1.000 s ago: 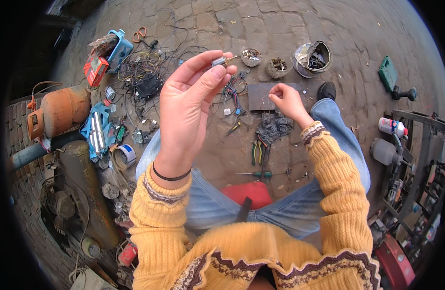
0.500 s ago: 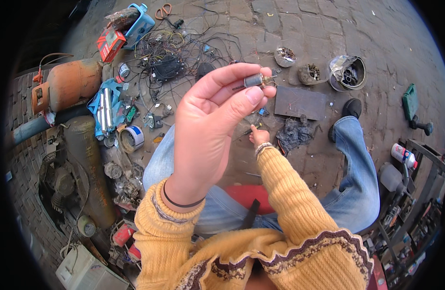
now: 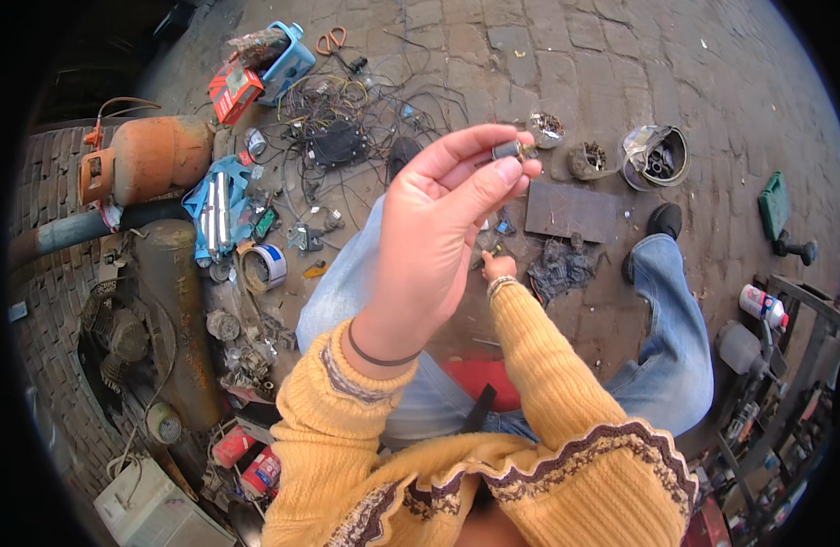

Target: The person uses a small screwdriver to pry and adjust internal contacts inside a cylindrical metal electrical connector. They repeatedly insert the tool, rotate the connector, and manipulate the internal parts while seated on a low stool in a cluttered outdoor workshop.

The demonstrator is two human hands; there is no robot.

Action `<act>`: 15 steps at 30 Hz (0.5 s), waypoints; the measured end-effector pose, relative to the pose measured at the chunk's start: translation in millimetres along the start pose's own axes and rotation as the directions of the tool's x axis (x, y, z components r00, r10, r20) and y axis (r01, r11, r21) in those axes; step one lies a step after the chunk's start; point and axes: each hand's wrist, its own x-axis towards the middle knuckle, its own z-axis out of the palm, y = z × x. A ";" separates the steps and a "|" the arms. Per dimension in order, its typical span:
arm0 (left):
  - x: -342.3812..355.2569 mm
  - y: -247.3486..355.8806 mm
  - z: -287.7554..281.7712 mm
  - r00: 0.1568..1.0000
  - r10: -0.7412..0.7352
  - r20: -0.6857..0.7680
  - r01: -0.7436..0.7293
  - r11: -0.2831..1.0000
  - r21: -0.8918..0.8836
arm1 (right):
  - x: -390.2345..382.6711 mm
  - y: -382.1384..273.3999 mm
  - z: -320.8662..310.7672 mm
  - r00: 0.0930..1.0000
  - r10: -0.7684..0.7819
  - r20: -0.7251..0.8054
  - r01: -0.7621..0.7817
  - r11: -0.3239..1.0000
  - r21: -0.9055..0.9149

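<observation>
High in front of me, my left hand [image 3: 438, 219] pinches a small silver metal cylinder [image 3: 505, 150] with a brass-coloured end between thumb and fingers. Lower and farther from the camera, my right hand [image 3: 500, 266] is closed near the ground between my legs. A thin dark thing with a bit of yellow [image 3: 495, 249] shows at its fingertips; too small to name. Just beyond that hand lies a flat dark metal plate [image 3: 573, 211]. A crumpled dark cloth [image 3: 562, 270] sits against its near edge.
Tangled wires [image 3: 338, 109] spread at the far left, beside a blue basket [image 3: 290, 62]. An orange gas cylinder [image 3: 160, 157] lies at left. Small bowls of metal bits [image 3: 587, 162] and a bucket [image 3: 657, 157] stand far right. A metal rack [image 3: 803, 319] borders the right.
My left hand has moved to the right with the small cylinder still pinched in it. My view has shifted slightly; the right hand stays low near the plate.
</observation>
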 end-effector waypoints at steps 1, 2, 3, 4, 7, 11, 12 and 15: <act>-0.4 0.3 2.9 0.999 -0.031 -0.020 0.032 0.999 0.032 | -5.4 -8.0 -4.9 0.999 -0.036 -0.005 0.036 0.999 -0.008; -1.2 1.1 5.6 0.999 -0.045 -0.023 0.046 0.998 0.041 | -12.1 -14.7 -11.0 1.000 0.008 0.000 -0.008 0.999 -0.035; -2.3 2.2 7.7 0.999 -0.046 -0.006 0.046 0.998 0.032 | -19.7 -21.3 -17.1 1.000 -0.029 -0.012 0.028 0.997 -0.071; -2.9 3.0 9.1 0.998 -0.057 0.011 0.057 0.998 0.020 | -27.4 -26.9 -24.3 0.997 -0.059 -0.039 0.055 0.994 -0.099; -4.2 2.5 8.7 0.998 -0.052 0.020 0.051 0.997 0.050 | -51.6 -44.6 -47.5 0.990 -0.141 0.033 0.139 0.989 0.049; -10.3 -2.9 5.9 0.995 -0.065 0.081 0.060 0.996 0.059 | -89.6 -86.5 -97.7 0.825 -0.453 0.339 0.361 0.883 0.301; -11.7 -3.5 6.1 0.991 -0.067 0.117 0.060 0.996 0.062 | -100.5 -103.5 -119.6 0.725 -0.620 0.300 0.510 0.776 0.373; -17.6 -2.0 9.1 0.981 -0.075 0.182 0.073 0.997 0.017 | -147.6 -153.6 -207.1 0.622 -0.775 0.114 0.617 0.574 0.538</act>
